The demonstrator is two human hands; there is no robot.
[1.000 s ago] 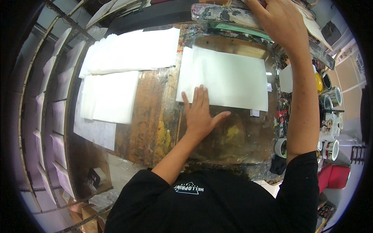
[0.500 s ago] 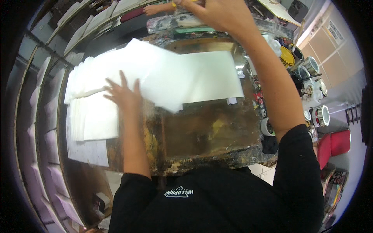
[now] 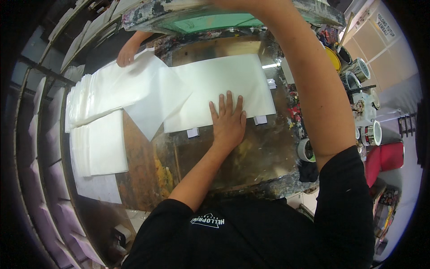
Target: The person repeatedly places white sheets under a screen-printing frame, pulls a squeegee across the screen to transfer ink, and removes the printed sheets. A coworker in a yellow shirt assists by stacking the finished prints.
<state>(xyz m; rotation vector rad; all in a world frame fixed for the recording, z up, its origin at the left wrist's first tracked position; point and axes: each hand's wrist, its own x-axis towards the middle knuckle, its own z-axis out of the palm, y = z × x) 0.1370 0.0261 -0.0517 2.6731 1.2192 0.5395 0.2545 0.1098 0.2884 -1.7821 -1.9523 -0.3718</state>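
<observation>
A white sheet (image 3: 192, 80) lies across the dark, paint-stained board, and my left hand (image 3: 229, 121) rests flat on its near edge with fingers spread. My right hand (image 3: 244, 4) is at the top of the picture, by the upper part of a tilted screen printing frame (image 3: 154, 18) with green mesh; its fingers are cut off from view. Left of the flat sheet, a loose translucent sheet (image 3: 150, 107) hangs with one corner pointing toward me. Another person's hand (image 3: 129, 51) touches the far end of the fanned stack of white sheets (image 3: 96, 96).
A second white stack (image 3: 105, 143) sits nearer on the left, over a pale paper (image 3: 98, 188). Small white tabs (image 3: 192, 132) are on the board by the sheet. Paint cans (image 3: 369, 133) and a red chair (image 3: 387, 157) stand right; a rack (image 3: 51, 148) runs along the left.
My left hand has moved right from the stacks onto the flat sheet. The frame has swung nearer. The loose sheet has shifted left, and the other person's hand has come down to the stack.
</observation>
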